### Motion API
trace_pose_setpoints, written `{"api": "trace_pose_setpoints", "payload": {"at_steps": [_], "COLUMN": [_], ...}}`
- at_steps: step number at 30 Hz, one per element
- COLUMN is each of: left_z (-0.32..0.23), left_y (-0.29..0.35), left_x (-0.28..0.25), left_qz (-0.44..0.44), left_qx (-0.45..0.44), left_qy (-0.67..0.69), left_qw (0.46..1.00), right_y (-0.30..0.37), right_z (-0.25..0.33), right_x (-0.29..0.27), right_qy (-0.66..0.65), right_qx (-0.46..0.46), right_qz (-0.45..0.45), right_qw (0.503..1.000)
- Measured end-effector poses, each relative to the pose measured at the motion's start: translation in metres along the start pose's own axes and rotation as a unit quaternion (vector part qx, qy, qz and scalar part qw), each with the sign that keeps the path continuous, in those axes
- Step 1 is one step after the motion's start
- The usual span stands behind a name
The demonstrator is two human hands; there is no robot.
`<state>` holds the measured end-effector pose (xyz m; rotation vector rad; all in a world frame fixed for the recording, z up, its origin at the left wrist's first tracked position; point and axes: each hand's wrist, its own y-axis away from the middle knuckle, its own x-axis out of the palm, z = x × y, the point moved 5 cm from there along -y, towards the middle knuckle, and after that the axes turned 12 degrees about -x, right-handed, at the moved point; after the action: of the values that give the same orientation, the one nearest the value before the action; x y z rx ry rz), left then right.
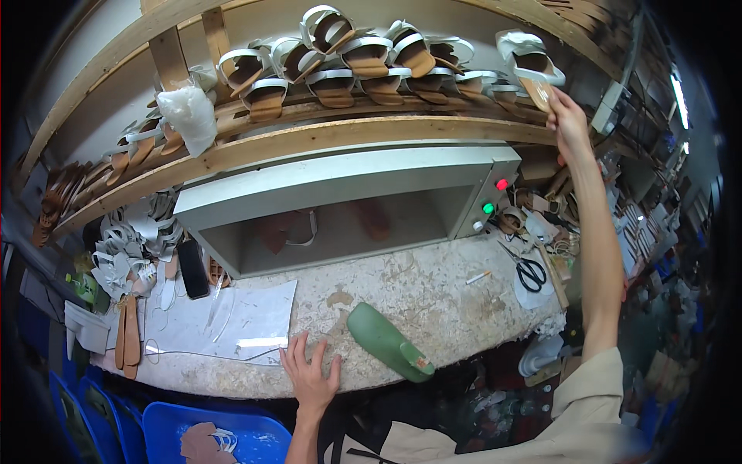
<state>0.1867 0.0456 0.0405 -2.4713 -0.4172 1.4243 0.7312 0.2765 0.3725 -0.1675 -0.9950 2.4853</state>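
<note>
With its arm stretched up to the right, my right hand [570,122] grips a white-strapped sandal [532,68] by the end of its tan sole, at the right end of the wooden rack. My left hand [311,373] lies on the worn worktable [340,317] near its front edge, fingers spread and holding nothing. A green shoe last [389,340] rests to the right of that hand, not touching it. Several similar sandals [365,56] stand in rows on the rack above.
A pale metal box [348,166] with an open front holds sandal parts. Black scissors [529,272] and a cigarette [478,277] lie to the right. A phone [193,268], a clear sheet [239,317] and white straps [127,259] are at left. A blue bin [158,417] stands below.
</note>
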Motion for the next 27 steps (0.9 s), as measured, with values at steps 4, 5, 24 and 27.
{"api": "trace_pose_setpoints", "payload": {"at_steps": [4, 5, 24, 27], "left_z": [0.004, 0.005, 0.011, 0.013], "left_y": [-0.002, -0.002, 0.005, 0.003], "left_x": [-0.001, -0.002, -0.005, -0.004], "left_qz": [-0.020, -0.026, -0.078, -0.085], "left_qx": [-0.001, 0.003, 0.016, 0.016], "left_qy": [0.010, 0.014, 0.023, 0.033], "left_qw": [1.000, 1.000, 0.997, 0.996], "right_y": [-0.076, -0.087, 0.263, 0.252], "right_z": [-0.050, -0.062, -0.135, -0.180], "right_x": [0.022, 0.027, 0.261, 0.290], "right_qy": [0.074, 0.089, 0.363, 0.365], "right_qx": [0.100, 0.133, 0.017, -0.003], "right_qz": [0.026, 0.034, 0.443, 0.490], "right_qw": [0.992, 0.987, 0.820, 0.792]}}
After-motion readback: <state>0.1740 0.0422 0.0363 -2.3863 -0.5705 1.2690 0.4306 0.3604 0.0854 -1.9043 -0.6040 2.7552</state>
